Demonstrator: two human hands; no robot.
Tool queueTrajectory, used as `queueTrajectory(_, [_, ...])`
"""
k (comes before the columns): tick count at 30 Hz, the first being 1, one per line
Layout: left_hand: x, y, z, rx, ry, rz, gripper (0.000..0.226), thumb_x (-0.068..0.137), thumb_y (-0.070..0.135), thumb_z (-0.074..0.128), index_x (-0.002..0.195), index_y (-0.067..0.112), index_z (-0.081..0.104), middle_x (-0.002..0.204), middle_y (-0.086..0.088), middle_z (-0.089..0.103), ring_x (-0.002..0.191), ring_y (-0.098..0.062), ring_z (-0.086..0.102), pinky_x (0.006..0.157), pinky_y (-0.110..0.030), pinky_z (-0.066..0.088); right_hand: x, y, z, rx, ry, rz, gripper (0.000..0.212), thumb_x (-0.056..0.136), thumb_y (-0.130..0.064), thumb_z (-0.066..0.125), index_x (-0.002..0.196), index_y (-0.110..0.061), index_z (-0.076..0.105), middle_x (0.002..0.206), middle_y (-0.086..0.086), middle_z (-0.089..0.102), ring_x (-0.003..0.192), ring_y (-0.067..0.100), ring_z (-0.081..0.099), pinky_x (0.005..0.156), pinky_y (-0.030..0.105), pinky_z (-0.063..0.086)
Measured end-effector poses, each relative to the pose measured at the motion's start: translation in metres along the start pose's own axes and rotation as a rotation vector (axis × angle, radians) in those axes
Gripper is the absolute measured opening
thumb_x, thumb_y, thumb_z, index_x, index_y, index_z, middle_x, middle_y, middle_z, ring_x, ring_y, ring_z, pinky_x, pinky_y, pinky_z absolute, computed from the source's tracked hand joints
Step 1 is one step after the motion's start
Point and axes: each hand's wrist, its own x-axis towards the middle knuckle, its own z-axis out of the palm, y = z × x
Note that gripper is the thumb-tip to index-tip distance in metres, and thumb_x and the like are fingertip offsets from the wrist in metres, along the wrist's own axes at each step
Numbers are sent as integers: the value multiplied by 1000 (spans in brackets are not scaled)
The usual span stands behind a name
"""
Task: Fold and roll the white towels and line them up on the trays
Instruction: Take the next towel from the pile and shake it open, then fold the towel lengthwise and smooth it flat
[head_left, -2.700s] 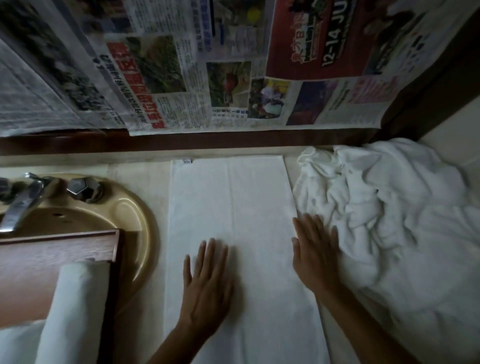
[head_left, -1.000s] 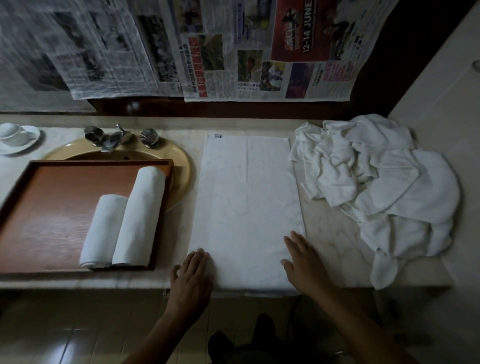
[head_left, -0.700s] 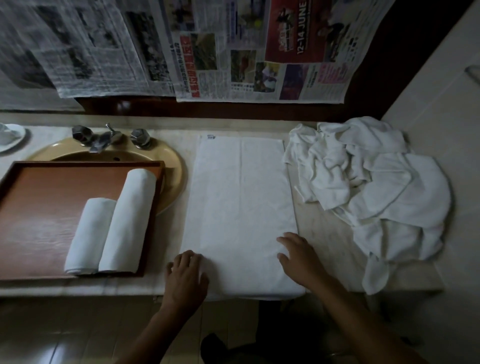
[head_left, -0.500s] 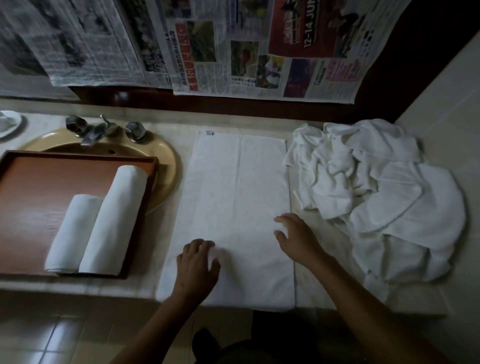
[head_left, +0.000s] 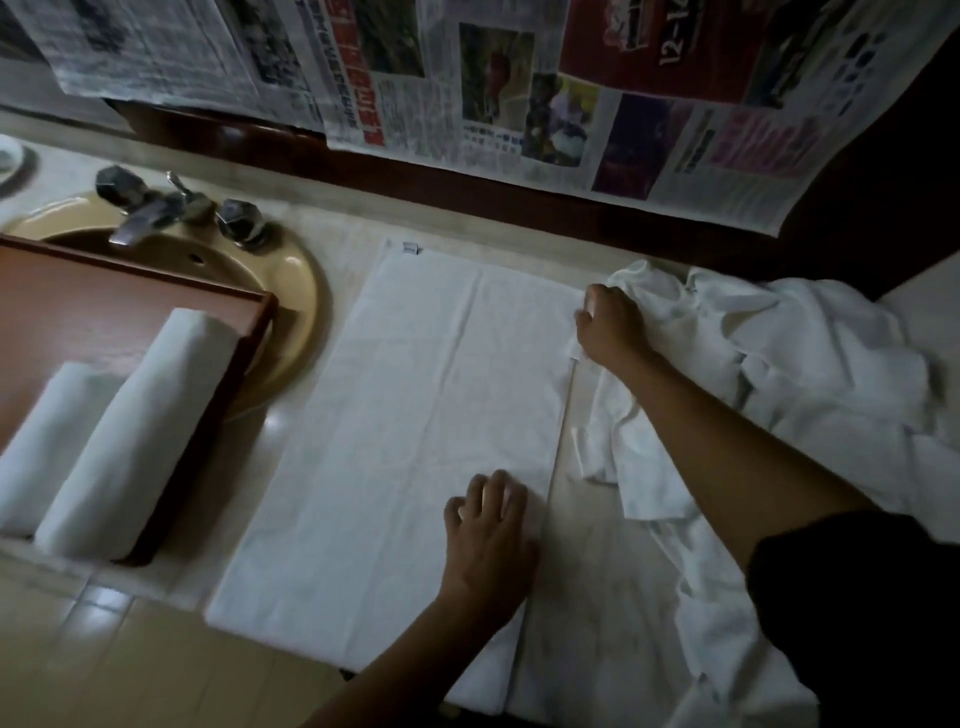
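Note:
A white towel (head_left: 405, 415) lies flat and lengthwise on the marble counter, its tag at the far corner. My right hand (head_left: 608, 327) pinches the towel's right edge near the far end, its fingers curled. My left hand (head_left: 488, 535) sits on the same edge nearer to me, fingers bent and gripping the cloth. On the left, two rolled white towels (head_left: 140, 415) (head_left: 47, 431) lie side by side in a brown wooden tray (head_left: 78, 291). A heap of loose white towels (head_left: 779, 364) fills the counter on the right, touching my right hand.
The tray rests over a tan sink (head_left: 291, 291) with a metal tap (head_left: 150, 208). Newspaper sheets (head_left: 467, 78) hang on the wall behind. The counter's front edge runs under the towel's near end, with floor tiles (head_left: 104, 649) below.
Both hands have shifted from the towel's near end to its right edge. My right hand reached to the far end and closed on the edge, and the view moved closer.

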Motion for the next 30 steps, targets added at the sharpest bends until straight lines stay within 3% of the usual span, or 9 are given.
queueTrajectory(5, [7,8,9,69,-4,-81,55,91,57,55,135,24,50,149,-6,42,135,-33,42,103,-55,44,39,-3,3,-63,-67,36,47,98,-37,64,132,-6,55,133,22,54,124,41,54,102,43,46])
queueTrajectory(10, [20,13,6,112,53,-103,56,88,61,48,125,21,54,135,-8,52,119,-34,52,93,-53,49,58,-10,1,-67,-77,-4,30,99,-25,59,120,-3,57,127,23,56,114,39,60,96,39,50])
queueTrajectory(13, [26,17,3,94,78,-109,55,85,63,43,116,20,56,122,-7,53,106,-32,52,89,-51,47,65,-16,-14,111,-100,24,29,102,-24,53,118,0,56,125,20,62,116,35,59,94,36,46])
queueTrajectory(18, [34,20,-5,66,51,-113,44,84,56,41,108,21,56,110,-5,52,96,-28,48,81,-46,44,70,-19,-42,544,-52,116,7,95,-16,54,99,-17,59,89,-2,60,83,18,60,64,26,45])
queueTrajectory(21, [38,18,-19,-76,28,-111,29,92,35,34,109,23,54,111,1,54,97,-22,46,81,-38,41,66,-21,-48,706,-56,125,15,96,-13,53,92,-23,63,90,-2,62,79,13,59,65,27,49])
queueTrajectory(23, [40,11,-32,-295,41,-151,10,100,28,45,99,23,53,100,6,55,91,-16,46,76,-32,39,63,-26,-49,810,-106,135,19,96,-13,54,91,-27,67,94,-1,68,85,15,65,74,31,53])
queueTrajectory(26, [34,-8,-57,-552,169,-223,18,103,33,56,92,19,59,92,7,58,84,-9,52,70,-27,46,56,-40,-49,850,-195,88,25,92,-7,58,100,-27,71,98,-2,77,82,11,67,71,26,51])
queueTrajectory(30, [23,-51,-95,-726,141,-285,27,102,36,58,80,23,58,79,9,58,75,-1,57,66,-23,48,56,-73,-41,781,-125,-37,19,94,-12,64,104,-25,72,102,-1,78,78,7,67,69,21,49])
